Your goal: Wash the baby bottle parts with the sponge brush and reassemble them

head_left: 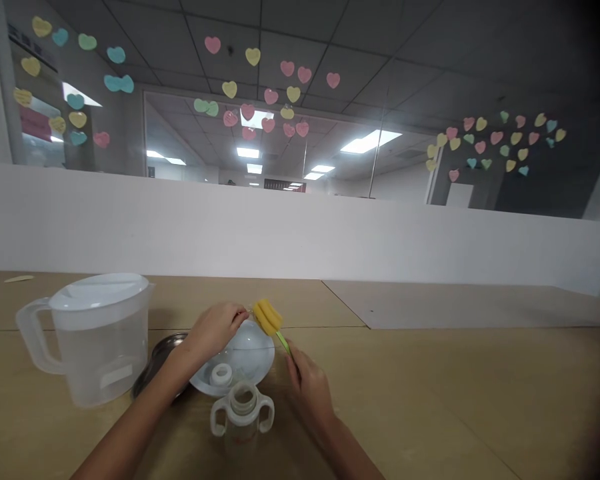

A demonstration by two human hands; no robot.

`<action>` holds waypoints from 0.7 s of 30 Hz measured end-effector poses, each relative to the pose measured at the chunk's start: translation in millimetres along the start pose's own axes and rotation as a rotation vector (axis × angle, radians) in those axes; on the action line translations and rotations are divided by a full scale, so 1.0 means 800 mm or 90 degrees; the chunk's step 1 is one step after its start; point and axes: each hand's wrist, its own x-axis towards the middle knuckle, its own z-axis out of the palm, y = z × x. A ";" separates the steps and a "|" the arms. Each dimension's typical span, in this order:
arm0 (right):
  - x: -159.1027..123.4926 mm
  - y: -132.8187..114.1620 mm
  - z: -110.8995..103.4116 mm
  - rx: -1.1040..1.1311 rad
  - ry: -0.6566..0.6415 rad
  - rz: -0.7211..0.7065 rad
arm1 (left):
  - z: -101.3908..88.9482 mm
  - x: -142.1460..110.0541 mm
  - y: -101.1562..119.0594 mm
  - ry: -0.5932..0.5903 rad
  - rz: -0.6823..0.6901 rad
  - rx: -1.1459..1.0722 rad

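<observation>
My right hand (307, 380) is wrapped round the green handle of a bottle brush (267, 317), whose yellow sponge head points up and left. Beside the sponge tip, my left hand (221, 325) is closed in a pinch; whatever its fingertips hold is too small to make out. Below both hands a baby bottle (243, 419) with two white side handles stands upright, its mouth uncovered. Behind it sits a pale bowl (257, 350), partly covered by my left hand. A white bottle collar ring (221, 375) lies inside that bowl.
A large clear pitcher (105, 347) with a white lid stands at the left. Between it and the bowl, a dark metal pan or dish (155, 360) is partly hidden by my left forearm. A flat pale piece (19, 279) lies far left. A white wall (280, 233) borders the table (430, 387).
</observation>
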 end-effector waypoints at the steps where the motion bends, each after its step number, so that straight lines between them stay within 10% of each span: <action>1: 0.000 0.000 0.000 0.005 0.000 -0.008 | -0.003 -0.001 0.000 0.002 -0.008 0.007; 21: 0.001 -0.006 -0.004 -0.066 -0.027 0.028 | -0.016 -0.006 0.005 0.084 0.003 -0.049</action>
